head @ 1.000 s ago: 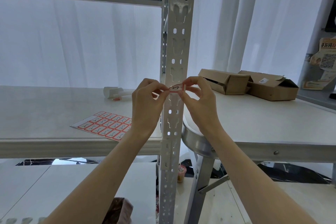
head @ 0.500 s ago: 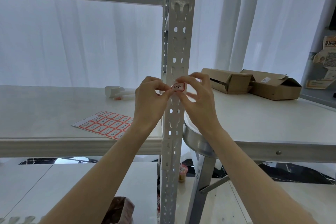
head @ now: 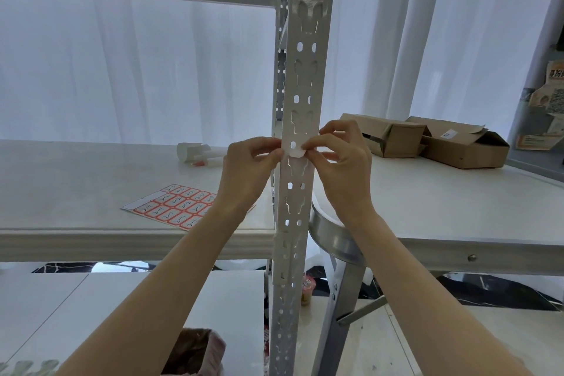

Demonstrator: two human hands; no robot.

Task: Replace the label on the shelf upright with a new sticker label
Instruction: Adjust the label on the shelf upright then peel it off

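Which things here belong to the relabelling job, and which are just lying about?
In play: shelf upright, sticker pinched by left hand and right hand, sticker sheet.
Idle: cardboard boxes, white bottle.

Far right on the white table: two open cardboard boxes, side by side and touching. Far left of centre on the shelf board: a white bottle lying on its side. Background — white curtains. Right edge — printed paper notices, text too small to read. Near, below: a brown bag.
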